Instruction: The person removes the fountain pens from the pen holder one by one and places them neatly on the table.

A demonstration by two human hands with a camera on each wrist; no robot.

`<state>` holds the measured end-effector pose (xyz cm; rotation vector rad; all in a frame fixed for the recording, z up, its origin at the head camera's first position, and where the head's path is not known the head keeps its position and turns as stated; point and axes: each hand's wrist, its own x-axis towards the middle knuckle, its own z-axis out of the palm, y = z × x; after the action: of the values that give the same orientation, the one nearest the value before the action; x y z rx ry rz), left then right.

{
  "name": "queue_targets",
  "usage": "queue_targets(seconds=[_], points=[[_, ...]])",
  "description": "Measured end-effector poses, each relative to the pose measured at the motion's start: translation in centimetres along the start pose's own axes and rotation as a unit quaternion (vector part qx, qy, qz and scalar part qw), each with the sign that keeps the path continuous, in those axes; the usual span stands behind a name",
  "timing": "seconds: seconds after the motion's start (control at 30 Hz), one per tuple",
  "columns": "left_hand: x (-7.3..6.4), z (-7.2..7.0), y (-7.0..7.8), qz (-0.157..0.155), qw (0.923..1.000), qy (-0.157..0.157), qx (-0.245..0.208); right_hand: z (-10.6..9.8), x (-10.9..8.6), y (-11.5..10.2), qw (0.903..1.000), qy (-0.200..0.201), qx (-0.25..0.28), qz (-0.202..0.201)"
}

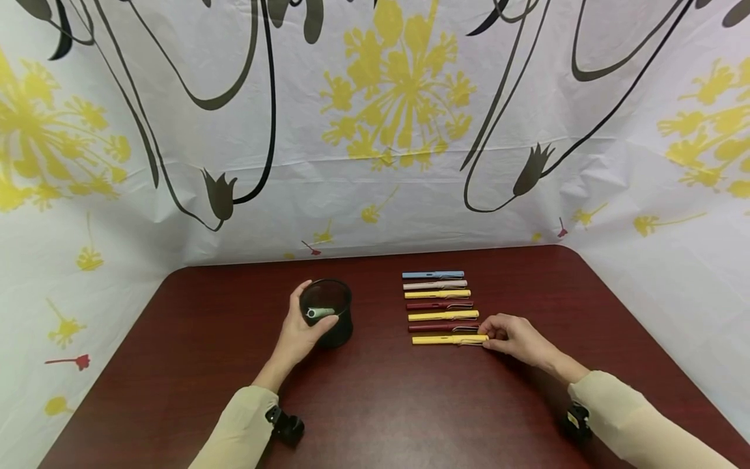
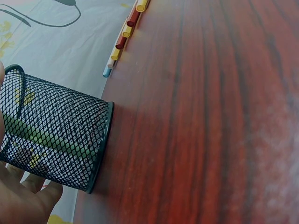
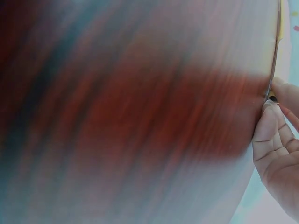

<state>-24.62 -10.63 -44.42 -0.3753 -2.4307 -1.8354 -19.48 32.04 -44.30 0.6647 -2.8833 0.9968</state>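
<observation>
My left hand grips a black mesh pen cup, fingers behind it and thumb across the near side. The cup stands upright on the table. One light-coloured pen leans inside; through the mesh in the left wrist view it looks greenish. At the right, my right hand pinches the clip end of the nearest yellow pen between thumb and fingertips. That pen lies closest to me in a column of several pens. Just behind it is a dark red pen, its end close to the fingers.
Farther back in the column lie another yellow pen, a dark red pen, a third yellow pen, a whitish pen and a blue pen. The dark red-brown table meets a patterned white cloth at its far edge.
</observation>
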Motion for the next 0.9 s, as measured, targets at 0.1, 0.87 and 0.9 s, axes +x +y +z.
queue_targets(seconds=[0.1, 0.87, 0.9], points=[[0.0, 0.0, 0.1, -0.002, 1.0, -0.003, -0.002, 0.0, 0.0, 0.0, 1.0, 0.001, -0.002, -0.001], [-0.1, 0.0, 0.9, -0.007, 1.0, -0.001, -0.002, 0.0, 0.2, -0.3, 0.9996, 0.027, 0.006, 0.001], [-0.3, -0.1, 1.4, -0.007, 1.0, -0.002, -0.001, -0.1, 0.3, -0.4, 0.9994, 0.035, 0.008, 0.0]])
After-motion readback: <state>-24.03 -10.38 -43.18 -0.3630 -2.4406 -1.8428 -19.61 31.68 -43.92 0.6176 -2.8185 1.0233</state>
